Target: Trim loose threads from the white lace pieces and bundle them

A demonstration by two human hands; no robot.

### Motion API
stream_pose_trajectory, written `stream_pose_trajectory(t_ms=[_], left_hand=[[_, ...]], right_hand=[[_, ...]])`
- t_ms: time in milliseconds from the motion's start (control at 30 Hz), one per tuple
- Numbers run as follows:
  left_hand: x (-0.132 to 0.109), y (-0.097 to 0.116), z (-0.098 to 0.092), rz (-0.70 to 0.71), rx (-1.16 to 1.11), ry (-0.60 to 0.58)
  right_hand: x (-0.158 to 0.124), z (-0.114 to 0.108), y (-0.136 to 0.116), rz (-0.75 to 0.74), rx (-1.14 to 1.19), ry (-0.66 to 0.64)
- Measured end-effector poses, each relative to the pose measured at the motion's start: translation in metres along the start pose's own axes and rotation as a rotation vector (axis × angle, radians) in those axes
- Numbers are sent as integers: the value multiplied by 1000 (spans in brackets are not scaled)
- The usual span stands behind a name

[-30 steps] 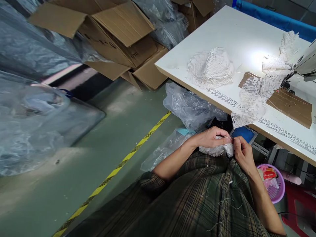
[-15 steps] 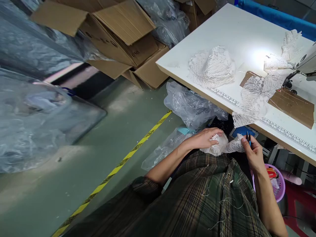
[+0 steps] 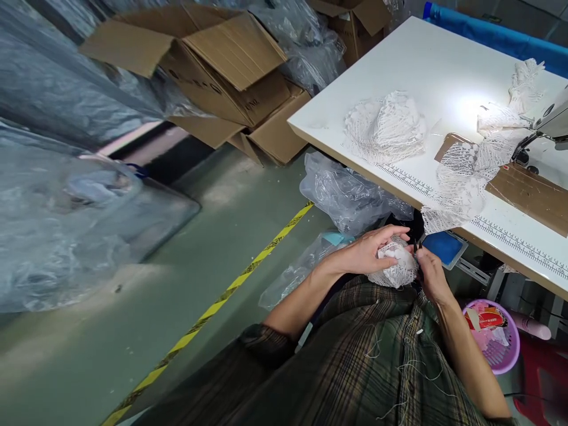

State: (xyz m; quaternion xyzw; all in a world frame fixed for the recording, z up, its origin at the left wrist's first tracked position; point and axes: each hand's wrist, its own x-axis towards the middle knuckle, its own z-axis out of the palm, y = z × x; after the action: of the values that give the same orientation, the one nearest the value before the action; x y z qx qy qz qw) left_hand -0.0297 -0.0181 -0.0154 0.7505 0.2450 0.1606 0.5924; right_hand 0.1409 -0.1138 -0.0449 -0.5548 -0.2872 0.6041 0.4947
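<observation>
My left hand (image 3: 370,251) cups a bunched piece of white lace (image 3: 397,267) over my lap, fingers curled round it. My right hand (image 3: 429,273) pinches a small dark thread snipper (image 3: 417,245) with its tips against the lace. Both hands are close together below the table's front edge. My plaid garment (image 3: 377,367) lies under them with loose threads on it.
A white sewing table (image 3: 426,65) holds a lace pile (image 3: 386,124), a lace strip (image 3: 461,177) hanging over the edge, brown cardboard (image 3: 528,189) and a sewing machine (image 3: 552,118). Plastic bags (image 3: 350,195) and cardboard boxes (image 3: 231,71) crowd the left. A purple basket (image 3: 499,337) stands on the right.
My right hand has come back to the lace with the snipper, after being drawn off to the right. The left hand has turned the lace bundle slightly.
</observation>
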Motion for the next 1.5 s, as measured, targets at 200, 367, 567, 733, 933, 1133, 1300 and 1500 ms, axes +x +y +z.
stream_pose_trajectory(t_ms=[200,367,567,733,933,1133,1300,1500], left_hand=[[2,-6,-7,67,129,-6],[5,-23,-11,129,-67,-191],[2,-63,-3,-109,-202,-160],[-1,-102,3,-181,268,107],[-7,-132,26,-320,206,189],[-12,-111,44,-423,116,341],[-19,-40,-12,-352,-35,315],[17,78,-105,-104,-206,402]], right_hand=[[-6,0,-14,-62,-158,-13],[-13,-1,-11,-129,-205,-40],[-4,-13,25,-72,-293,132],[7,-34,58,-97,-709,319],[10,-49,74,-43,-703,389],[8,-46,80,-30,-612,366],[16,-53,99,54,-526,407],[34,-62,123,100,-447,320]])
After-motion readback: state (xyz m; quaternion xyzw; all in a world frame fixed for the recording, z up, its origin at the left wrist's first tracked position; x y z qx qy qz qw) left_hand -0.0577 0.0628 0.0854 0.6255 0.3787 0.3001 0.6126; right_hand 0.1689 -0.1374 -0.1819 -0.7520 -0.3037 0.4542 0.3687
